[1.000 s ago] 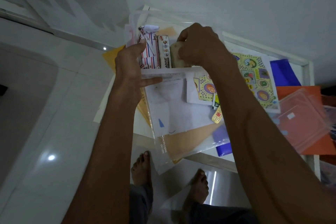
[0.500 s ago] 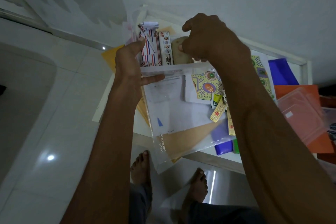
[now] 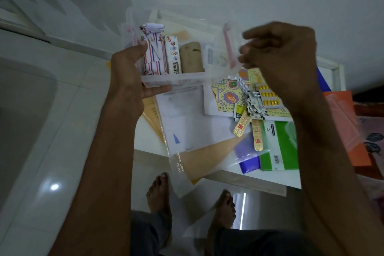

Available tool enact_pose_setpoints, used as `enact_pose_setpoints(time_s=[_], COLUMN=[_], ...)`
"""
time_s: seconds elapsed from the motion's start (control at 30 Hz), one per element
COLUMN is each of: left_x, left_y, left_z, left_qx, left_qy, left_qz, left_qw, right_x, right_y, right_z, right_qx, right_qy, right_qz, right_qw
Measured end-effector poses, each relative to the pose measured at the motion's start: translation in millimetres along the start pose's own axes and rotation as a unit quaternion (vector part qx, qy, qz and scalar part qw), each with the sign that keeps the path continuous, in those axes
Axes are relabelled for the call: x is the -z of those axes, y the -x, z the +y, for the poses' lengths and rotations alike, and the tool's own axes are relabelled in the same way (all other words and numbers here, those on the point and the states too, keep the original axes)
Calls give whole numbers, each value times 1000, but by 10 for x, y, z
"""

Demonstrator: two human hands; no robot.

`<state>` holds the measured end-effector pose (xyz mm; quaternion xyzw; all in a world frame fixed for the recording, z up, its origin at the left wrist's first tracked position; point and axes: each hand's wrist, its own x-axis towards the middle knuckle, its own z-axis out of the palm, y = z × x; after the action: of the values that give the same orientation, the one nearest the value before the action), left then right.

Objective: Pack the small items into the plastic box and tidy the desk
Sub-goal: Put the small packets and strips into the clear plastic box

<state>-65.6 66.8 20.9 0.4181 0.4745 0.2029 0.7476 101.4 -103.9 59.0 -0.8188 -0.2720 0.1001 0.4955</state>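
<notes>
While gripping the clear plastic box [image 3: 176, 79] at its near left corner, with the left hand [image 3: 133, 81] curling thumb under the near wall and fingers up the left side, holds it lifted above the desk [image 3: 276, 181], tilted toward the camera. Already packed inside: a striped packet [image 3: 153, 54], a white tube carton [image 3: 174, 56], a tan roll [image 3: 191, 57] and a pink toothbrush [image 3: 229, 48] against the right wall. Hovering at the box's right edge, the right hand [image 3: 284, 56], blurred, fingers loosely bent and slightly spread; cannot tell for certain whether pinching anything, seemingly nothing. Midway through packing, by the look of it. Still lying loose on the papers just below: yellow pill strips [image 3: 268, 94], crumpled silver strips [image 3: 254, 103] and gold strips [image 3: 242, 124]. Next, probably, reaching down with the right hand for those strips, gathering several together, then dropping them into the free space right of the roll while keeping the box level.
</notes>
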Motion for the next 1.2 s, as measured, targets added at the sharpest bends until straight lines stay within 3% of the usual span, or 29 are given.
enact_pose_setpoints(time_s=[0.07, 0.13, 0.2, 0.33, 0.47, 0.6, 0.73, 1.03, 1.2], left_x=[42, 84, 119, 104, 2, -72, -111, -173, -211], left_y=[3, 9, 20, 56, 84, 100, 113, 115, 107], left_z=[11, 17, 18, -5, -28, -56, -67, -89, -117], left_qx=[-1, 3, 9, 7, 19, 22, 30, 55, 41], left_qy=[-10, -20, -31, -55, -65, -71, -76, -72, -72], left_qz=[1, -6, -15, -23, -30, -33, -36, -44, -50], left_qw=[1000, 1000, 999, 998, 997, 997, 996, 995, 995], right_x=[167, 290, 321, 209, 280, 377, 351, 359, 408], right_y=[62, 123, 176, 216, 205, 220, 228, 183, 191], right_z=[310, 673, 953, 1171, 1226, 1319, 1368, 1384, 1343], right_qx=[-61, -103, -133, -136, -123, -184, -198, -281, -247], right_qy=[4, 120, 221, 254, 265, 322, 298, 212, 167], right_qz=[62, 87, 67, -5, 27, 4, -13, 36, 59], right_qw=[996, 984, 964, 958, 956, 929, 934, 935, 953])
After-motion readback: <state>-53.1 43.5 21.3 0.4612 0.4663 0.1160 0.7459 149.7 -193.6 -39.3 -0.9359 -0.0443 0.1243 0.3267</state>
